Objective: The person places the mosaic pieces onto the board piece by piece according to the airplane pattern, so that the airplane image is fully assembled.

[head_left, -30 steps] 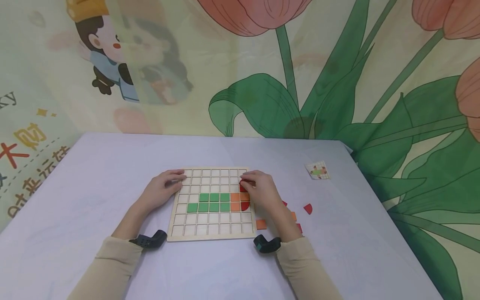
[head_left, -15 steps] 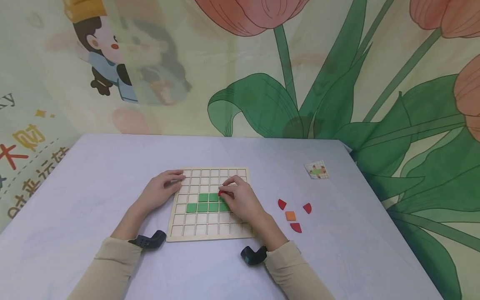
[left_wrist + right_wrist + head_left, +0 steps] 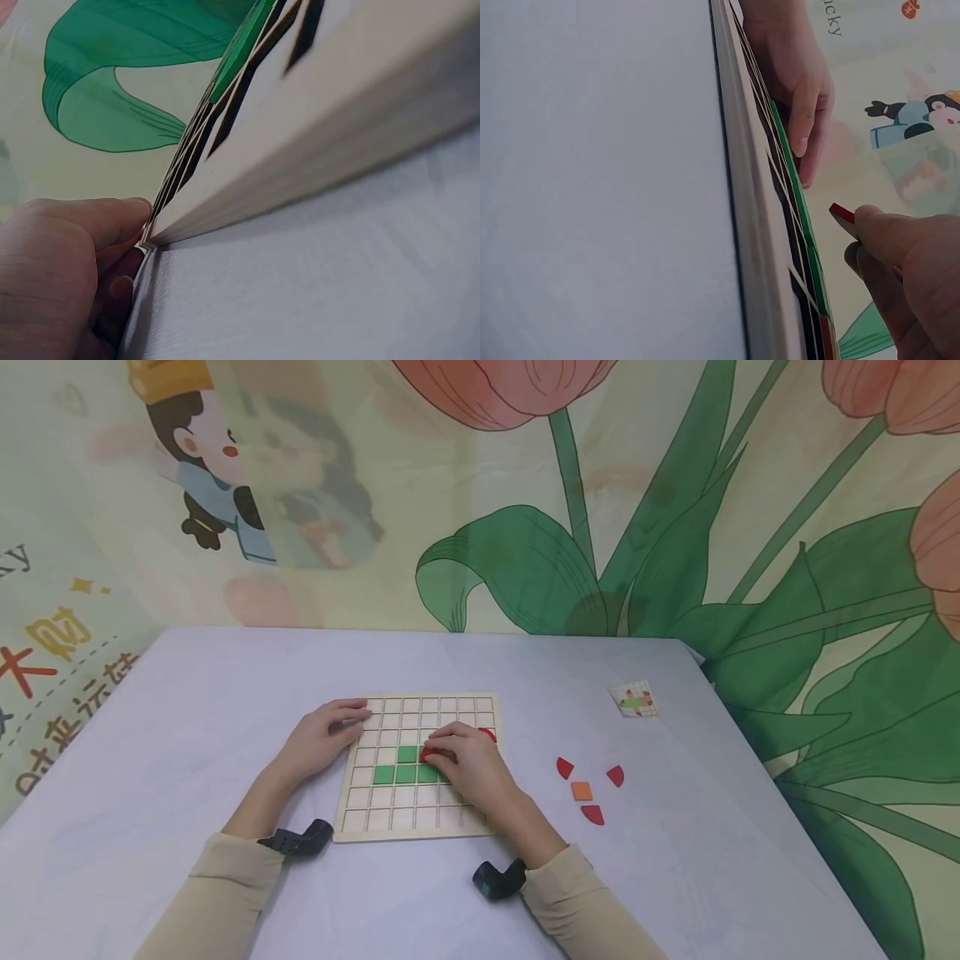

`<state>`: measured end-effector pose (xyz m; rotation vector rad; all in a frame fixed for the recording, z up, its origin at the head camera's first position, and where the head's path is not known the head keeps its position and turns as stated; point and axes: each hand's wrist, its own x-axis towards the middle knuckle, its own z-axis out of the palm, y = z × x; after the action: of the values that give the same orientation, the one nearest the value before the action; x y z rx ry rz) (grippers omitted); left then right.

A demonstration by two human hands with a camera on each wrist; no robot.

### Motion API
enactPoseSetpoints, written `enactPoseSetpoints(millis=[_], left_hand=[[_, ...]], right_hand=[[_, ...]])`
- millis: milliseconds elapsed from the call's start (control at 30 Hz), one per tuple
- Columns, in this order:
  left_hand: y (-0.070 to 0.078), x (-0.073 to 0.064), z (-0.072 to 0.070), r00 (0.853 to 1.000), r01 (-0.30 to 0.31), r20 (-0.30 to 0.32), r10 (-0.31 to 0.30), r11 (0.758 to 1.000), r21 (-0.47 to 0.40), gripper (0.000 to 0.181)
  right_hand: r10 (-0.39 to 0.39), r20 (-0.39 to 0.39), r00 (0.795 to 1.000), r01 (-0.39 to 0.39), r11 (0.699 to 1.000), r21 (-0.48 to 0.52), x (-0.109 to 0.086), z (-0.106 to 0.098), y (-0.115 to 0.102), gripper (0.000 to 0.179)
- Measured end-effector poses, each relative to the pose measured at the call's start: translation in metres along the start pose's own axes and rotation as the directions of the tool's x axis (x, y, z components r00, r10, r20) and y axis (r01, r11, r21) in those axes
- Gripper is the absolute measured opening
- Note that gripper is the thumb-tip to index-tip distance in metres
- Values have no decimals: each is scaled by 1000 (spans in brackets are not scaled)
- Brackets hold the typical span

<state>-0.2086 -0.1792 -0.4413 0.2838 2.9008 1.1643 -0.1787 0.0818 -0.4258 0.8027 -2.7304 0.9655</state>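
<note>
A pale wooden grid board (image 3: 420, 837) lies on the table, with several green square tiles (image 3: 406, 774) in its middle cells. My left hand (image 3: 322, 739) rests at the board's upper left edge, its fingertips touching the rim. Between thumb and fingers, my right hand (image 3: 476, 768) pinches a small red quarter-circle tile (image 3: 426, 754) over the green tiles. In the right wrist view this red tile (image 3: 842, 214) stands clear of the board's surface. Another red tile (image 3: 487, 734) sits in a cell by the right rim. The right hand hides part of the middle rows.
Right of the board lie loose red quarter-circle tiles (image 3: 592, 815) around an orange square tile (image 3: 581, 791). A small pattern card (image 3: 633, 700) is farther back. The white-covered table (image 3: 247, 660) meets a printed backdrop behind.
My right hand has left the board's right side and moved left over the green tiles with a red tile in its pinch. The left hand stays at the edge.
</note>
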Motion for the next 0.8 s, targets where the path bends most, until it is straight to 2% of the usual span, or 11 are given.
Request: enactPoseSetpoints(millis=[233, 400, 600, 667, 800], left_hand=[[0, 0, 1, 1000, -4, -2, 4, 1000, 0, 34], [0, 0, 1, 1000, -8, -6, 8, 1000, 2, 35], [-2, 1, 0, 1000, -16, -10, 16, 1000, -1, 34], [-2, 1, 0, 1000, -16, -9, 16, 1000, 1, 34], [-3, 0, 0, 1000, -15, -6, 15, 1000, 5, 34]], right_hand=[[27, 7, 1000, -27, 999, -41, 0, 7, 1, 10], [30, -12, 999, -30, 999, -28, -1, 8, 3, 8], [32, 14, 999, -32, 999, -9, -2, 9, 5, 6], [25, 29, 999, -24, 999, -20, -2, 9, 4, 7], [-16, 70, 997, 24, 994, -111, -2, 7, 2, 11]])
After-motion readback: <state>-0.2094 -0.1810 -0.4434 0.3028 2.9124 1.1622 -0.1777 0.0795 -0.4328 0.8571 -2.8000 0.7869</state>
